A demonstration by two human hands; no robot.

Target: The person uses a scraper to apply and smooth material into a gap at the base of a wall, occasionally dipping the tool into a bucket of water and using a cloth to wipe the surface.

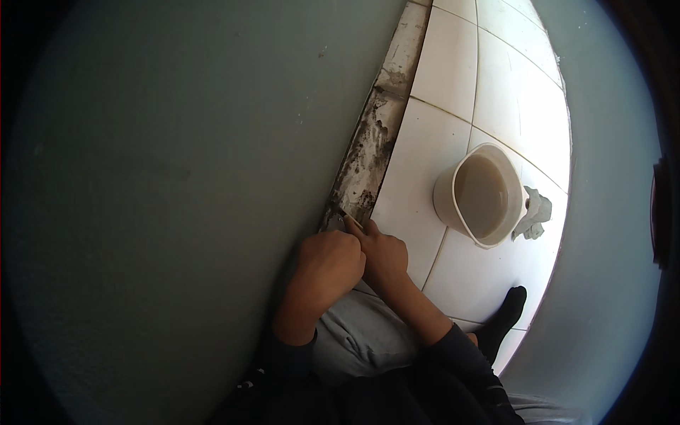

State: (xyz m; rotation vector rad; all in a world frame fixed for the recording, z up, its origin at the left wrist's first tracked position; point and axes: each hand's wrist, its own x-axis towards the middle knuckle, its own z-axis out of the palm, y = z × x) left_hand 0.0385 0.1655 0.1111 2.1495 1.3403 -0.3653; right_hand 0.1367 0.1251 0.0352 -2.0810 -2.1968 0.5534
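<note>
Low along the wall runs a strip of white skirting tile (370, 152) smeared with black and brown stains. My right hand (386, 256) is closed round a thin tool (352, 219) with a pale handle and a dark tip, perhaps a small brush. Its tip rests at or very near the stained strip. My left hand (329, 262) is closed beside the right one, knuckles up, against the near end of the strip. Whatever its fingers hold, if anything, is hidden.
To the right, a white bucket (440, 195) of cloudy water stands on white floor tiles (411, 212). A crumpled grey cloth (536, 214) lies against its far right side. A grey-green wall (184, 184) rises close on my left. My foot in a black sock (508, 312) is at lower right.
</note>
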